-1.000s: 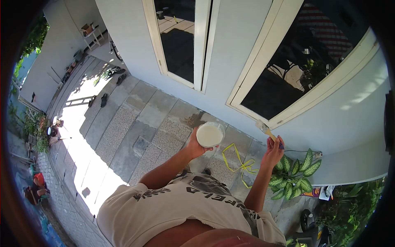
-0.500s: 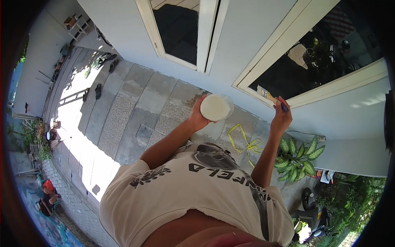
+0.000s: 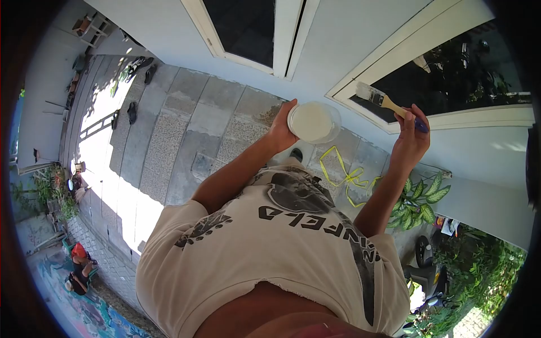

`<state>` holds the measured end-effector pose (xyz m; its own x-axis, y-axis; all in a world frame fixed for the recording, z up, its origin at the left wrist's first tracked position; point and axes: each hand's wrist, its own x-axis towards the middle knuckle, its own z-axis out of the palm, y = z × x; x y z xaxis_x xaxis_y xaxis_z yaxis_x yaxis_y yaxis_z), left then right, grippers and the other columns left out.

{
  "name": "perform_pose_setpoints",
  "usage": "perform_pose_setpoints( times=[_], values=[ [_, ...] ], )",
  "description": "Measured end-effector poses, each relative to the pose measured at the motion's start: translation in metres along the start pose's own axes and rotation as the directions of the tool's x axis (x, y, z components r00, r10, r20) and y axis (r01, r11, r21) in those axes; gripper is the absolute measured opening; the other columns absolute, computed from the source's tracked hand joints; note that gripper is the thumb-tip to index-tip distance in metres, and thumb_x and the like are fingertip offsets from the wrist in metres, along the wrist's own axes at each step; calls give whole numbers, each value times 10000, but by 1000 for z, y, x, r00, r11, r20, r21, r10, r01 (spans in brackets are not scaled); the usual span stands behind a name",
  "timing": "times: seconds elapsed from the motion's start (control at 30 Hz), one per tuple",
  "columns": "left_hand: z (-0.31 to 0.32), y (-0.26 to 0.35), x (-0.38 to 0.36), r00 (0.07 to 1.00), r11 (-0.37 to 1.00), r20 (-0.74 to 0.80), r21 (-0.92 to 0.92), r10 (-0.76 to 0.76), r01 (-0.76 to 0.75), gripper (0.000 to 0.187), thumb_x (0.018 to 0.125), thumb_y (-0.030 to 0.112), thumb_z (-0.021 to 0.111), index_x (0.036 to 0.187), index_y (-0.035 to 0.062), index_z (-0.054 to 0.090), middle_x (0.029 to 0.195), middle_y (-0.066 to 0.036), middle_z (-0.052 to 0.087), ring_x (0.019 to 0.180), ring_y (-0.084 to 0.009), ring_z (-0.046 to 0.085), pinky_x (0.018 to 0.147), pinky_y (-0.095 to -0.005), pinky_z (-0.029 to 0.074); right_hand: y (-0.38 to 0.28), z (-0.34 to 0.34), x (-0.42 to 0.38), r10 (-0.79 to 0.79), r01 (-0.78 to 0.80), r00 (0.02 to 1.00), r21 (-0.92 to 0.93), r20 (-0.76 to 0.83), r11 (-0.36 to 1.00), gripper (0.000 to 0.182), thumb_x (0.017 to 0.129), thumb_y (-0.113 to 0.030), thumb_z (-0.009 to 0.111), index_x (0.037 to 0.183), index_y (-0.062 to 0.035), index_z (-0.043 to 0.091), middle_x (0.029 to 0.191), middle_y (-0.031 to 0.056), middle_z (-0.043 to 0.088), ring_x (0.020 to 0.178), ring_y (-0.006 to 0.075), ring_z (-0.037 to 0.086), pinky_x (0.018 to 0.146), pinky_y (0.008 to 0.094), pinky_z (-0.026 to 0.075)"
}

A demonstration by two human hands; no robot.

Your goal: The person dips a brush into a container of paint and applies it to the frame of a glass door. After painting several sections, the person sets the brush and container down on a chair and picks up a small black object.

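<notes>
My left hand point(image 3: 283, 130) grips a clear plastic cup of white paint point(image 3: 313, 122), held out in front of my chest. My right hand point(image 3: 410, 138) holds a paintbrush point(image 3: 383, 101) by its handle. The brush's pale bristles point up and left, close to the white window frame point(image 3: 394, 50) on the grey wall. The cup and the brush are apart, roughly level with each other.
A second white-framed window point(image 3: 287, 39) is to the left. On the paved floor below lie a yellow strap point(image 3: 341, 174), a leafy potted plant point(image 3: 420, 200) and sandals point(image 3: 132, 112). A scooter point(image 3: 425, 267) stands lower right.
Both hands have risen. The brush moved up from the window's lower corner to beside its frame, and the cup rose with it. The view has tilted upward along the wall.
</notes>
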<state>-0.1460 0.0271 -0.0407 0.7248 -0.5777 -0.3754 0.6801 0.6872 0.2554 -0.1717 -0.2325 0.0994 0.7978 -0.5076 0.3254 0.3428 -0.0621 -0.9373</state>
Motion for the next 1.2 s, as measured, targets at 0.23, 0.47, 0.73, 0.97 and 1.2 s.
perform_pose_setpoints(
  times=[0.23,0.47,0.73,0.97,1.2],
  values=[
    [24,-8,21,998,998,6,-12,56,-56,551,992,477,411,1306,41,536,1280,-117,601,1205,-247,576,1059,-414,442,-13,-7,43,105,-127,991,313,86,941,191,951,-118,616,1048,46,623,978,153,641,848,213,657,724,346,611],
    [44,-17,48,996,998,52,-2,67,-67,577,992,488,397,1308,27,538,1277,-116,603,1196,-245,581,1048,-395,445,-44,6,62,-109,7,897,234,428,972,104,906,-28,647,967,51,621,919,120,627,820,197,638,707,295,526],
    [63,-30,66,985,979,67,117,161,-168,599,992,516,340,1321,51,525,1266,-116,606,1171,-247,593,975,-416,490,-43,38,65,-201,451,596,-117,777,885,139,794,-77,771,894,-31,686,768,67,656,659,144,582,616,249,447],
    [70,-33,69,973,971,164,147,164,-188,528,1013,482,277,1327,113,487,1278,-92,565,1201,-225,570,1014,-412,478,-19,39,71,-188,606,485,-173,854,776,170,778,-184,791,861,-71,693,739,45,638,634,188,560,611,308,443],
    [74,-38,74,980,970,74,141,187,-196,563,994,532,288,1332,129,490,1286,-91,563,1202,-255,564,1018,-441,469,-16,33,76,-234,628,466,-133,853,767,178,779,-205,780,863,-74,694,708,40,625,616,209,550,658,337,431]
  ],
)
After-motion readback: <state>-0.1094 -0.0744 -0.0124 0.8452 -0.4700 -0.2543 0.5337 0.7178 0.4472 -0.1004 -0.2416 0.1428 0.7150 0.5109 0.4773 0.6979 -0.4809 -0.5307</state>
